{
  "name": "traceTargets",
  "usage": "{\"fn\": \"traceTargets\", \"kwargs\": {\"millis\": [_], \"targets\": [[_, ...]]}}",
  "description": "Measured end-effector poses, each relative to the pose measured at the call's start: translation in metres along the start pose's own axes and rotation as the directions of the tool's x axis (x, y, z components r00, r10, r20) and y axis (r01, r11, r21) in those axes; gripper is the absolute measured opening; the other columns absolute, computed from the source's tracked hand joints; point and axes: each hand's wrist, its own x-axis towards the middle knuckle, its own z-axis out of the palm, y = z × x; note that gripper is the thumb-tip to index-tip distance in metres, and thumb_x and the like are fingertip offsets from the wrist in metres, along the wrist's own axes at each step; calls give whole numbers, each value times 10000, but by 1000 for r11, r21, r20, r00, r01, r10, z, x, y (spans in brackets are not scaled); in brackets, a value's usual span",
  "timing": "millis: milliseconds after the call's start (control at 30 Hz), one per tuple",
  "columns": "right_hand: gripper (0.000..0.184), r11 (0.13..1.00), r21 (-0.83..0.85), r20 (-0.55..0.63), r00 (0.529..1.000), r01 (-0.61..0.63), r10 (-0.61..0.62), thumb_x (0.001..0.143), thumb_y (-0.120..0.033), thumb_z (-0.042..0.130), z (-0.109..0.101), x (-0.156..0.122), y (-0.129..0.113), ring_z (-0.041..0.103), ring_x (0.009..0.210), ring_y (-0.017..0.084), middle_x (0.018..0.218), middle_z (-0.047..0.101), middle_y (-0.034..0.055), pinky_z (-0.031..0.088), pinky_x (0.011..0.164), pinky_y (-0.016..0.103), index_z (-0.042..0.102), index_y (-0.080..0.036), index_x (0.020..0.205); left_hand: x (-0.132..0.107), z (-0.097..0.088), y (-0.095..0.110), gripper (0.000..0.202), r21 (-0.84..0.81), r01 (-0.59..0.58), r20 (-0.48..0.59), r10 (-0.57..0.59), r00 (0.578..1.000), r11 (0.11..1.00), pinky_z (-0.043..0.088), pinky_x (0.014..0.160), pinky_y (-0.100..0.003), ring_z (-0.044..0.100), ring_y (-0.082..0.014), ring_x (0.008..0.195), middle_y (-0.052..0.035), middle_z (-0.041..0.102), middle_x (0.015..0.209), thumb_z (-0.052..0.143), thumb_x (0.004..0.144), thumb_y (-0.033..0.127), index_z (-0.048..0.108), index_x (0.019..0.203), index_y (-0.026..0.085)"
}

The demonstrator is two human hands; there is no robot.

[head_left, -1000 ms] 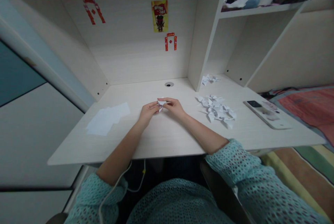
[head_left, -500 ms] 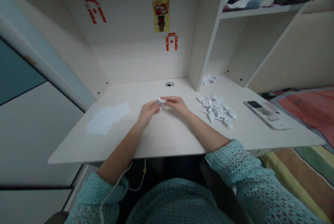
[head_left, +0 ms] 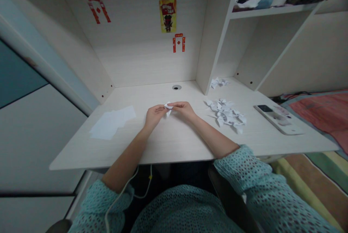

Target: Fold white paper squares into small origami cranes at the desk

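Hardly any shift of folded paper (head_left: 168, 106)

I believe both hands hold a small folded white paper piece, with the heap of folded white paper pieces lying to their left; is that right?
Not quite: the head view shows the heap of folded white paper pieces to their right. The left hand and right hand do hold the small folded white paper piece.

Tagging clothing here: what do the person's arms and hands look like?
Teal openwork knit covers the left sleeve and right sleeve, ending near the elbows. Left hand and right hand: no gloves, rings or watch visible. A thin white cable passes the left sleeve.
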Motion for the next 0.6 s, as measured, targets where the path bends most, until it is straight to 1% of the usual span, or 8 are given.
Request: {"fn": "traceTargets", "kwargs": {"millis": [67, 200, 267, 333, 400, 467, 600], "targets": [[248, 1000, -1, 12, 1000, -17, 17, 595, -353, 758, 1, -1, -1, 665, 874, 200, 884, 733, 51, 448, 893, 358, 745, -222, 806, 0, -1, 1, 304, 37, -30, -18, 31, 999, 999, 467, 777, -294, 645, -189, 777, -71, 708, 831, 739, 613, 388, 707, 804, 155], [277, 996, 21, 24, 996, -85, 85, 562, -356, 773, 2, -2, -2, 665, 776, 177, 833, 734, 49, 471, 832, 340, 742, -196, 785, -1, -3, 3, 380, 46, -54, -47, 56, 997, 997, 472, 762, -288, 651, -181, 762, -68, 712, 809, 741, 624, 385, 702, 927, 160], [288, 993, 38, 19, 994, -110, 109, 542, -352, 784, 3, -2, -1, 660, 726, 163, 798, 733, 43, 480, 812, 336, 738, -187, 774, -1, -3, 3, 382, 29, -54, -52, 56, 997, 998, 473, 774, -292, 653, -180, 778, -77, 715, 846, 739, 630, 383, 704, 937, 158], [318, 993, 64, 4, 995, -100, 100, 523, -337, 798, 3, -2, -1, 660, 715, 159, 789, 731, 36, 487, 807, 335, 732, -189, 797, 1, -4, 2, 347, 12, -30, -74, 31, 997, 999, 476, 770, -294, 651, -182, 781, -89, 716, 873, 744, 624, 385, 716, 877, 150], [366, 993, 88, -8, 997, -73, 74, 517, -332, 807, 4, -2, -2, 664, 739, 162, 811, 731, 35, 494, 813, 338, 725, -196, 847, 2, -5, 1, 345, -16, 25, -115, -27, 993, 1000, 481, 733, -292, 648, -186, 768, -91, 716, 851, 757, 604, 391, 718, 845, 146], [380, 994, 97, -24, 998, -52, 55, 537, -358, 798, 4, -2, -3, 665, 769, 168, 840, 730, 42, 501, 817, 340, 722, -196, 872, 4, -6, -1, 363, -58, 82, -141, -90, 986, 995, 482, 702, -284, 645, -189, 771, -93, 716, 845, 771, 580, 396, 715, 838, 146], [350, 995, 81, -90, 994, -50, 57, 596, -435, 753, 6, -1, -1, 660, 781, 169, 871, 726, 54, 508, 800, 333, 730, -187, 842, 3, -5, -3, 396, -126, 123, -130, -140, 982, 984, 483, 733, -291, 645, -187, 806, -105, 712, 892, 786, 557, 394, 709, 848, 137]]}}
